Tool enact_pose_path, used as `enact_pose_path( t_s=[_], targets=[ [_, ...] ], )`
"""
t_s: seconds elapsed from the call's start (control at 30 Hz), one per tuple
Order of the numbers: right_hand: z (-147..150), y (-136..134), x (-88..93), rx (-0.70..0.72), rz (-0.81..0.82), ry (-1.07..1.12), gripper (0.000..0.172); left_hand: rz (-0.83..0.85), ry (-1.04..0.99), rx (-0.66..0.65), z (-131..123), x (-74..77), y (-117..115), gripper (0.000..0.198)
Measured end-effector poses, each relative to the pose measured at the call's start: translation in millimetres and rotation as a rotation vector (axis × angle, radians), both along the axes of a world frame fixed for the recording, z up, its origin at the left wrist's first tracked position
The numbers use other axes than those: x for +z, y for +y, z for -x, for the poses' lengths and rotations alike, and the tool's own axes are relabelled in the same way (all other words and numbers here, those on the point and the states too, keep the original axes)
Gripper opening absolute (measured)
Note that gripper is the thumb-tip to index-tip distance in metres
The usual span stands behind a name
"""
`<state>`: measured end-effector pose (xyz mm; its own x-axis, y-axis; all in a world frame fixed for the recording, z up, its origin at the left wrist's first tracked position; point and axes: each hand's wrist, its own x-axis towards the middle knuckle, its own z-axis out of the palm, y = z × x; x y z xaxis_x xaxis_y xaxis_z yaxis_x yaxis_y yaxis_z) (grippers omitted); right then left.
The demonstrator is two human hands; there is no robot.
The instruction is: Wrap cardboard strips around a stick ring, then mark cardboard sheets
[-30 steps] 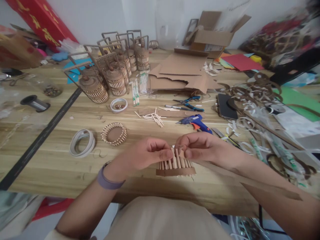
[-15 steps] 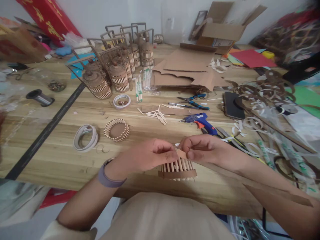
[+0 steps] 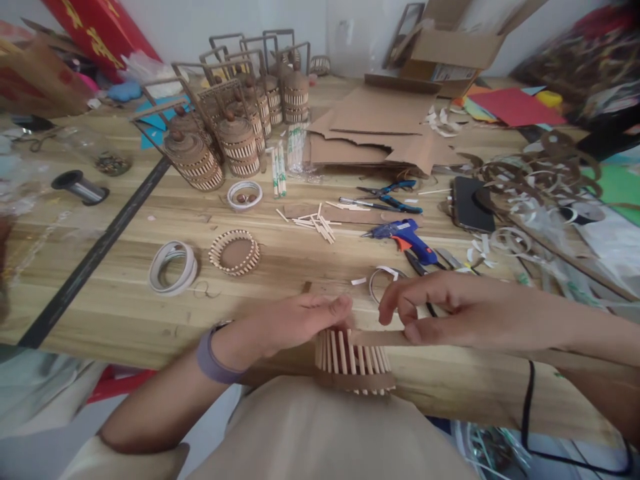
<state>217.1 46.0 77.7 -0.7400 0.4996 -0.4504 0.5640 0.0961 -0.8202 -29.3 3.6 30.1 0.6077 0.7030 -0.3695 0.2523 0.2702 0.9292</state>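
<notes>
- Left hand (image 3: 295, 321) on ring's (image 3: 353, 363) top, grip hidden (cannot tell)
- Right hand (image 3: 450, 310) pinches strip (image 3: 381, 338) lying sideways, ring to its left; hands apart

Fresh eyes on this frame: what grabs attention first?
Two hands at the near edge of the table: the left hand holds a stick basket, the right hand pinches a cardboard strip along its top. Behind them, stick lanterns cluster at the far left, with a blue glue gun mid-table.

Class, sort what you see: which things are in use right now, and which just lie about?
In use: left hand, right hand, half-built stick ring, cardboard strip.
Lying about: glue gun, pliers, phone, tape roll, finished stick ring, loose sticks.
</notes>
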Motion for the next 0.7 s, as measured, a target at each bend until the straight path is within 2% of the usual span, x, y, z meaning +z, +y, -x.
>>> enact_pose_path(
  t_s=[0.1,0.33,0.53,0.7],
  targets=[
    [4,-1,2.2,0.002,-0.016,-0.016,0.027,-0.024,-0.004,-0.011,0,4.7,-1,0.057],
    [7,-1,-1.8,0.012,-0.04,-0.016,0.027,-0.06,0.078,-0.033,1,7.0,-1,0.053],
    [3,-4,-7.3,0.041,-0.032,-0.026,0.03,0.116,-0.013,-0.213,1,6.3,4,0.044],
    [3,-6,-10.5,0.05,-0.014,-0.031,0.034,0.18,-0.027,-0.216,2,5.8,5,0.041]
  ],
)
